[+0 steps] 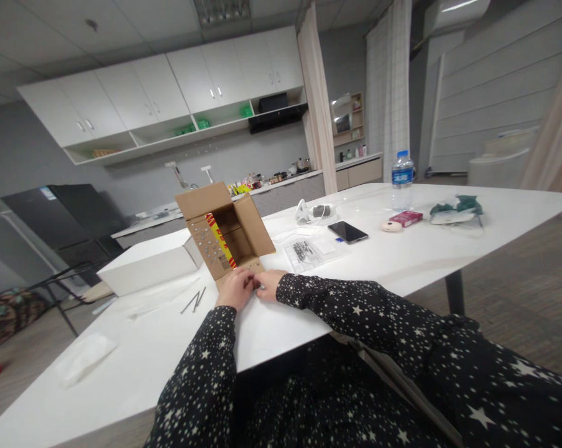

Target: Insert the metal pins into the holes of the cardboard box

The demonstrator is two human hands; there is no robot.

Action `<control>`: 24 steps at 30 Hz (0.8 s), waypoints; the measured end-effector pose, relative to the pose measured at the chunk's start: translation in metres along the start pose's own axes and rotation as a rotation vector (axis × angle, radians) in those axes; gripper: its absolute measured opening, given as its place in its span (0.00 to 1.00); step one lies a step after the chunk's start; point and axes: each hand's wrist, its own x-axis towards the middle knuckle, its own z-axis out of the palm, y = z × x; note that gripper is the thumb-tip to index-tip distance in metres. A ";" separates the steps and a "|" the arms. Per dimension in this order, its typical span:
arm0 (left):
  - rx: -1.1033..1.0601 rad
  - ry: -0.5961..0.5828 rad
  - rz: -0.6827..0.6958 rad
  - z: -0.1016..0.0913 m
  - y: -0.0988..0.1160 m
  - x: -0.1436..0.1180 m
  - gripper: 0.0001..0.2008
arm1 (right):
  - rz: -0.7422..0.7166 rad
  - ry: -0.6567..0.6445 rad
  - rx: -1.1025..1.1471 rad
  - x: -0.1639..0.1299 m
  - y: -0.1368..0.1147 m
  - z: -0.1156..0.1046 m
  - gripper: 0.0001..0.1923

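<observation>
A brown cardboard box (255,227) stands with its flaps spread and its opening facing me. Small grey round pieces dot its left flap (206,246), beside a strip of yellow and red tape (222,239). My left hand (235,289) and my right hand (270,285) meet at the box's near edge, fingers curled and close together. A tiny pale thing shows by the right fingers, too small to name; what the left fingers hold is hidden. Thin metal rods (197,300) lie on the table left of my left hand.
On the white table (378,267) are a long white box (145,264), a clear bag with small dark pieces (304,252), a phone (348,231), a water bottle (402,180), a dark red packet (406,218) and crumpled white plastic (85,359).
</observation>
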 end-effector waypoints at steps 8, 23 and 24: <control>-0.014 0.018 0.034 -0.001 -0.001 -0.001 0.10 | -0.016 0.012 -0.007 0.004 0.003 0.006 0.16; -0.006 0.019 0.050 -0.003 0.002 -0.001 0.08 | -0.017 0.015 -0.013 0.002 0.002 0.004 0.16; -0.004 0.021 0.047 -0.004 0.002 -0.001 0.08 | -0.020 0.015 -0.013 0.002 0.002 0.003 0.16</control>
